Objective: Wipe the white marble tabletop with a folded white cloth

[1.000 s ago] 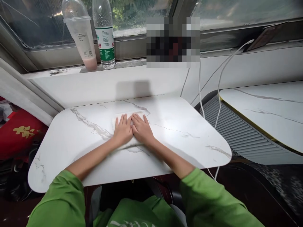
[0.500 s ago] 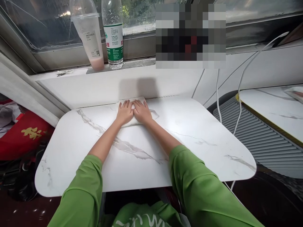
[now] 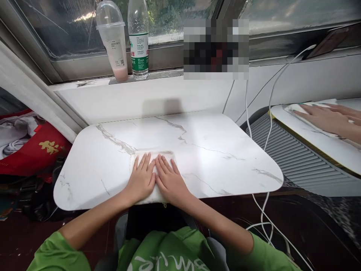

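A white folded cloth [image 3: 154,196] lies on the white marbled table [image 3: 211,150], at its front edge. My left hand [image 3: 141,177] rests flat on the cloth's left part, palm down, fingers stretched toward the window. Beside it my right hand [image 3: 170,178] presses flat on the right part, its fingers also stretched out. The two hands touch near the thumbs. Much of the cloth is hidden under them.
A plastic cup [image 3: 115,49] and a water bottle [image 3: 139,52] stand on the windowsill. White cables [image 3: 272,94] hang at the right. Another person's hands [image 3: 329,116] lie on a cloth on the neighbouring table [image 3: 282,114]. A red bag [image 3: 53,146] is at the left.
Both my hands and the cloth have moved from the table's far edge back to its near edge. Another person's hands have come into view at the right.
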Available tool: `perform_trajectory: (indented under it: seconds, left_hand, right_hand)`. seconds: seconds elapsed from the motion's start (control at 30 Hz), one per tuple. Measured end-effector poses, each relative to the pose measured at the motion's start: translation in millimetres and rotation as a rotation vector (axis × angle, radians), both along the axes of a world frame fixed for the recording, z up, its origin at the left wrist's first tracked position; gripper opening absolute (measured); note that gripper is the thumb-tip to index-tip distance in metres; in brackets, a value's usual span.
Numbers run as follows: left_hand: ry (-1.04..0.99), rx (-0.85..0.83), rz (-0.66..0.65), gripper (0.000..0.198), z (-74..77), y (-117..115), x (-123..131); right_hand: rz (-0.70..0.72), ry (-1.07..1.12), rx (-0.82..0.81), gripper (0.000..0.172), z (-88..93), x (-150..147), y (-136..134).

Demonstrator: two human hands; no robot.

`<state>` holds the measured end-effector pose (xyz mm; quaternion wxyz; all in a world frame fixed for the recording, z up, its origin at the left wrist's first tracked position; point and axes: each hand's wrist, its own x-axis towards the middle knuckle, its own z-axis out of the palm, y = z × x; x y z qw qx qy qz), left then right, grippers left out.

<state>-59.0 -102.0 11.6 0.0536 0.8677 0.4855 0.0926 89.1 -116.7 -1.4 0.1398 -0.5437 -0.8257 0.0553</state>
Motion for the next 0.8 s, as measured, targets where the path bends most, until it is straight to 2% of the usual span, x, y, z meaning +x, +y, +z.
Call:
perform_trajectory:
  seconds: [0.07,0.17,0.27,0.33,0.43,0.53,0.67,0.8]
  left_hand:
    - [0.011,-0.020,0.008,0.048,3.8,-16,-9]
    - [0.028,-0.041,0.039,0.048,8.6,-26,-19]
    - [0.037,-0.064,0.059,0.049,9.5,-21,-28]
    - [0.033,-0.077,0.090,0.049,7.6,-7,-35]
    - [0.007,-0.057,0.151,0.048,3.2,31,-48]
    - [-0.010,-0.025,0.188,0.046,1.0,86,-64]
    - [0.005,-0.018,0.177,0.045,1.7,160,-83]
    - [0.002,0.001,0.149,0.045,-0.4,214,-96]
  right_hand:
    - [0.068,0.005,0.006,0.055,3.0,-2,-11]
    - [0.158,0.010,0.056,0.057,3.8,-7,-12]
    - [0.171,0.003,0.124,0.060,-1.0,-19,1]
    - [0.169,-0.007,0.142,0.061,-5.0,-29,17]
    - [0.158,-0.010,0.131,0.060,-8.6,-48,56]
    - [0.140,-0.005,0.093,0.060,-8.5,-68,110]
    - [0.093,0.020,0.075,0.061,-7.5,-90,181]
    - [0.033,0.038,0.072,0.061,-8.9,-103,227]
